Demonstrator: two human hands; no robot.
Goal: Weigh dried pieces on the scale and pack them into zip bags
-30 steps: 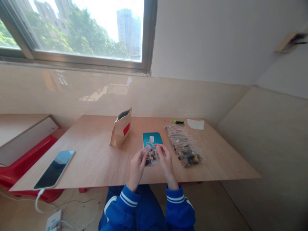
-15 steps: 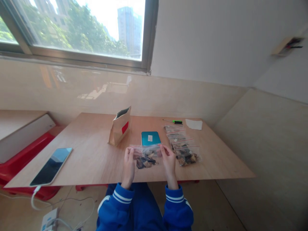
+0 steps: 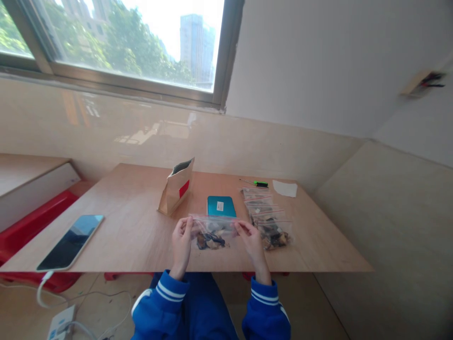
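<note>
Between my two hands is a clear zip-lock bag (image 3: 213,236) with dark and tan dried pieces lying at its bottom. My left hand (image 3: 182,238) pinches the bag's upper left corner. The upper right corner is gripped by my right hand (image 3: 250,236), thumb against fingers. Just behind the bag lies a teal flat box (image 3: 221,206) with a small white label, which the bag's top edge partly covers. To the right, several filled zip-lock bags (image 3: 274,231) overlap in a row running away from me.
An open kraft paper pouch (image 3: 176,189) with a red label stands left of the box. A screwdriver (image 3: 260,183) and a white paper piece (image 3: 285,188) lie at the back right. On the left, a phone (image 3: 71,243) with a plugged-in cable rests near the table's (image 3: 130,226) front edge.
My left hand has shifted slightly left and my right hand slightly right, with the bag still held between them. The whole view has tilted a little.
</note>
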